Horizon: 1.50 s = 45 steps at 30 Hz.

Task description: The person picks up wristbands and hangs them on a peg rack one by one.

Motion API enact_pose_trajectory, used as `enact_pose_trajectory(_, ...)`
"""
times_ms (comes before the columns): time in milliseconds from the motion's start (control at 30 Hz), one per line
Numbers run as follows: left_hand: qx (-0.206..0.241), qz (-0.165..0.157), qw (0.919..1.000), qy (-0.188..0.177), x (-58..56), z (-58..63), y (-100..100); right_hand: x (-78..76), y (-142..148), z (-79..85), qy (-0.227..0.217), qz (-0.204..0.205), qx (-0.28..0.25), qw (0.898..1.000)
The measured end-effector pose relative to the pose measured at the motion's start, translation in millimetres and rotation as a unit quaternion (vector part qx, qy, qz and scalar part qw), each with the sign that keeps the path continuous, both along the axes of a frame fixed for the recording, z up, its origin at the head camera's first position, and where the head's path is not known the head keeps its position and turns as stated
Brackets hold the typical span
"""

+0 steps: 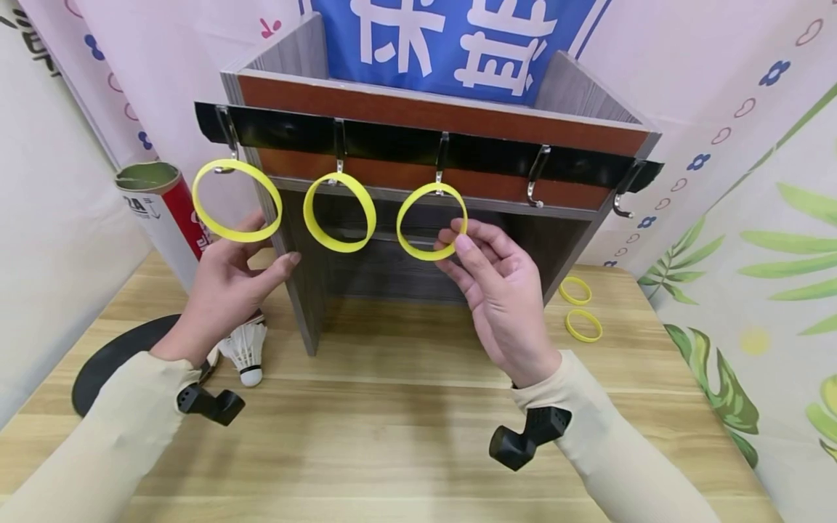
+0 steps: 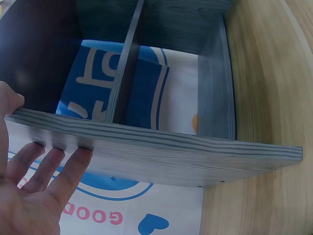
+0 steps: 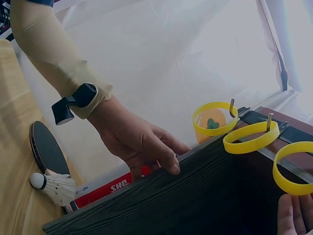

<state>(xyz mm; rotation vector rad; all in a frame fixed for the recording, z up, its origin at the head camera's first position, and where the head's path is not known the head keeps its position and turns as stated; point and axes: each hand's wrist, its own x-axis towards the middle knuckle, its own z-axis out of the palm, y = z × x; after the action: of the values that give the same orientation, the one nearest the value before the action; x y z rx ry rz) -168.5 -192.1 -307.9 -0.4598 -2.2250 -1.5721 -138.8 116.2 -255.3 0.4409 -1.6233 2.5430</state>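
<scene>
On a black hook rail point(image 1: 281, 131) along the front of a grey wooden shelf unit, three yellow wristbands hang from separate hooks. My right hand point(image 1: 506, 298) pinches the right side of the third wristband point(image 1: 421, 254) between thumb and fingers. The second wristband point(image 1: 340, 247) and the leftmost wristband point(image 1: 242, 236) hang untouched by that hand. My left hand point(image 1: 229, 287) grips the unit's left side panel point(image 2: 161, 134), thumb over its front edge and fingertips against the outer face. In the right wrist view, only fingertips of the right hand point(image 3: 296, 213) show, beneath a wristband.
Two hooks point(image 1: 539, 178) at the right hold nothing. Two more yellow wristbands point(image 1: 583, 325) lie on the table right of the unit. At the left are a shuttlecock point(image 1: 247, 349), a dark round paddle point(image 1: 124, 349) and a red-and-white tube point(image 1: 153, 207).
</scene>
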Motion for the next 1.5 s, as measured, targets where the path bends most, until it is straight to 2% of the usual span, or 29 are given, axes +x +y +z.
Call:
enact_pose_trajectory(267, 0.003, 0.000, 1.0000, -0.002, 1.0, 0.3, -0.9, 3.0, 16.2, 1.6, -0.008, 0.024, 0.005, 1.000)
enact_pose_trajectory(533, 0.004, -0.001, 0.9999, -0.010, 0.3, 1.1, 0.3, 7.5, 36.2, -6.8, -0.014, 0.029, 0.095, 0.995)
enact_pose_trajectory(633, 0.009, -0.003, 0.9999, -0.005, 0.3, 0.9, 0.4, 11.6, 45.6, -10.2, 0.005, 0.021, 0.130, 0.991)
enact_pose_trajectory(767, 0.009, -0.001, 0.9999, 0.005, 0.8, 0.2, -0.2, 17.8, 60.0, -14.6, 0.054, 0.002, 0.161, 0.985)
enact_pose_trajectory(833, 0.007, 0.001, 1.0000, 0.006, 1.2, -0.1, -0.3, 19.5, 69.0, -17.5, 0.081, -0.007, 0.157, 0.984)
enact_pose_trajectory(933, 0.004, 0.003, 1.0000, 0.005, 0.9, -0.4, -0.2, 19.9, 86.3, -22.1, 0.116, -0.001, 0.124, 0.986)
enact_pose_trajectory(1100, 0.001, 0.006, 1.0000, 0.006, -0.7, 0.1, 0.5, 17.6, 123.2, -28.7, 0.130, -0.032, 0.098, 0.986)
enact_pose_trajectory(1200, -0.001, 0.008, 1.0000, 0.003, -2.0, 0.8, 1.4, 13.4, 147.9, -34.7, 0.117, -0.045, 0.075, 0.989)
enact_pose_trajectory(1300, -0.001, 0.011, 0.9999, -0.005, -2.3, 0.8, 1.8, 6.5, 169.3, -44.8, 0.085, -0.059, 0.060, 0.993)
enact_pose_trajectory(1500, 0.000, 0.014, 0.9999, -0.009, 0.7, -0.1, -0.7, -16.1, 206.8, -78.0, -0.024, -0.107, 0.109, 0.988)
